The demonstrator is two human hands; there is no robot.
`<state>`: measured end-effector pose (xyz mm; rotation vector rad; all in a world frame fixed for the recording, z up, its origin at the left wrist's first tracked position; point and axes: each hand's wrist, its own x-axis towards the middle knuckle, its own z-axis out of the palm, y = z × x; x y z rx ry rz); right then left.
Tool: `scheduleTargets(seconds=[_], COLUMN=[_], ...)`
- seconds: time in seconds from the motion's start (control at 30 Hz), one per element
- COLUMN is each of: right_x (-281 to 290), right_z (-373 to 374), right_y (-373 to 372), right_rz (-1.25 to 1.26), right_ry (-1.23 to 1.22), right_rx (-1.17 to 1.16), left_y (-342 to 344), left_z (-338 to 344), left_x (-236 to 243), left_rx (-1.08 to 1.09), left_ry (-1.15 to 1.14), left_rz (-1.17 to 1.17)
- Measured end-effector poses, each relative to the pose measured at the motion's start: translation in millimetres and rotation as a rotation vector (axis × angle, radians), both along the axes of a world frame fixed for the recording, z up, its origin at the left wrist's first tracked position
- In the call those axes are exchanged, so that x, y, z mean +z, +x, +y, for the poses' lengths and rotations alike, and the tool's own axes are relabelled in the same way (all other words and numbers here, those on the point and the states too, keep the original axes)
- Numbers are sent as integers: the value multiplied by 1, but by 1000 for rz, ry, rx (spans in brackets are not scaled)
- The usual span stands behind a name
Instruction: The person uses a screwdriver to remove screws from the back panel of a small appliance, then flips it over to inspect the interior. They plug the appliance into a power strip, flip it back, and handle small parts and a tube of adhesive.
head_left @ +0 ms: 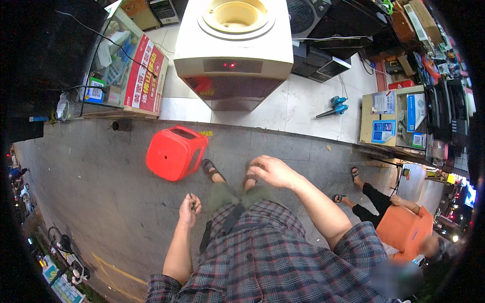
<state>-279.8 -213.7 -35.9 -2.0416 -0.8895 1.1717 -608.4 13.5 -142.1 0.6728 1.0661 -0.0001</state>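
My left hand [189, 209] is closed around a small dark object whose kind I cannot make out; a dark tip shows above the fingers. It hangs to the left of my legs, below a red plastic stool [164, 154]. In front of my body is my right hand [273, 172], back upward, with the fingers loosely bent and nothing seen in them. Both hands are apart from the tall white appliance [232, 55] at the front. That appliance has a round cream opening on top, a dark front and two small red lights.
A raised white tiled floor [298, 108] meets the grey pavement at an edge. On it lies a blue blower [336, 107]. Display cabinets stand left [146, 76] and right [391, 118]. At the right sits a person in an orange shirt [404, 227]. Parked bikes [70, 257] are lower left.
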Motion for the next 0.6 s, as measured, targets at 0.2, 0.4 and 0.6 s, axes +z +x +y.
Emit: scheduleTargets(seconds=[0.2, 0.4, 0.6], right_x=[-21, -15, 30], right_z=[-35, 6, 65], right_y=[0, 23, 68], right_rz=[-22, -59, -96], right_ry=[-140, -126, -110], right_rx=[47, 71, -189], left_y=[45, 6, 18], left_z=[-13, -17, 41], left_x=[17, -22, -10], left_rx=[-212, -235, -216], left_ry=[61, -54, -160], left_rz=[29, 149, 143])
